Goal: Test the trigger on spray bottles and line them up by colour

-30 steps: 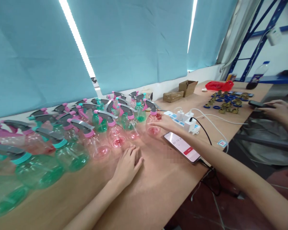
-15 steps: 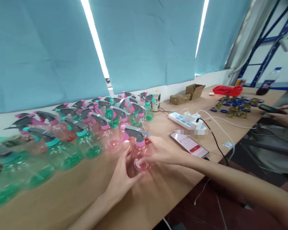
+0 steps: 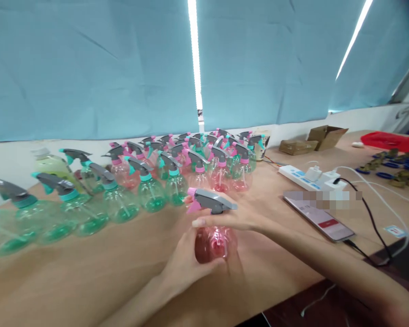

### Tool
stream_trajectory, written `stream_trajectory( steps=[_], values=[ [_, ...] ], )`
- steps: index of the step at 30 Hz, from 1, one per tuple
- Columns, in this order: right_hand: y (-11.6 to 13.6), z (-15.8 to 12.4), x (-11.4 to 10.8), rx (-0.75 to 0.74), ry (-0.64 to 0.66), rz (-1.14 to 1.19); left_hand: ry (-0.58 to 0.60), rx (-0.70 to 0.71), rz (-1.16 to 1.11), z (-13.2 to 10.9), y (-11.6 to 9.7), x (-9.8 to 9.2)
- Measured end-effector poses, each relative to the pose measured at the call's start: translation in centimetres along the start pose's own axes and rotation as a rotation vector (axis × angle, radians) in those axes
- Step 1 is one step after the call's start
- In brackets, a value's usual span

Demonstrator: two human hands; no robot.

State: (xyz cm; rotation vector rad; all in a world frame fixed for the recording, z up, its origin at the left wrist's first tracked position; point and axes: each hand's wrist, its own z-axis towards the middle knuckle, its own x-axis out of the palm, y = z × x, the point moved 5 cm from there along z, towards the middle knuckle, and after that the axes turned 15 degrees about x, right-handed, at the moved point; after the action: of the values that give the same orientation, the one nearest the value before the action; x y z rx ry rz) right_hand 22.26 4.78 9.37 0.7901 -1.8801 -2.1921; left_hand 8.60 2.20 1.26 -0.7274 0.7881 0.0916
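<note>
Pink spray bottle [image 3: 214,240] stands upright near the table's [image 3: 88,281] front edge, long axis vertical, grey trigger head [image 3: 213,202] running sideways, pink nozzle pointing left. Left hand [image 3: 187,263] cups the body; right hand [image 3: 236,218] grips the neck under that head.

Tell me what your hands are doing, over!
Left hand cups pink bottle from below. Right hand grips its neck, under the trigger. Bottle rows behind, phone at right, both apart from hands.
</note>
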Motion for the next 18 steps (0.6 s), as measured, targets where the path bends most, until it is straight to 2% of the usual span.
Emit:
stream_trajectory(
  steps=[3,6,11,14,18],
  values=[
    [0.2,0.7,1.1,-0.037,0.104,0.16,0.006,0.045,0.011,0.2,-0.2,-0.7],
    [0.3,1.3,1.7,-0.025,0.153,0.203,0.043,0.03,0.021,0.1,0.1,-1.6],
    [0.5,2.7,1.6,-0.061,0.06,0.13,0.12,-0.029,0.121,-0.8,2.0,-2.6],
    [0.2,3.4,1.2,-0.096,0.017,0.128,0.158,0.009,0.201,-1.0,2.7,-2.7],
    [-0.1,4.1,0.7,-0.11,0.026,0.161,0.158,0.042,0.28,-1.1,3.1,-2.6]
  ],
)
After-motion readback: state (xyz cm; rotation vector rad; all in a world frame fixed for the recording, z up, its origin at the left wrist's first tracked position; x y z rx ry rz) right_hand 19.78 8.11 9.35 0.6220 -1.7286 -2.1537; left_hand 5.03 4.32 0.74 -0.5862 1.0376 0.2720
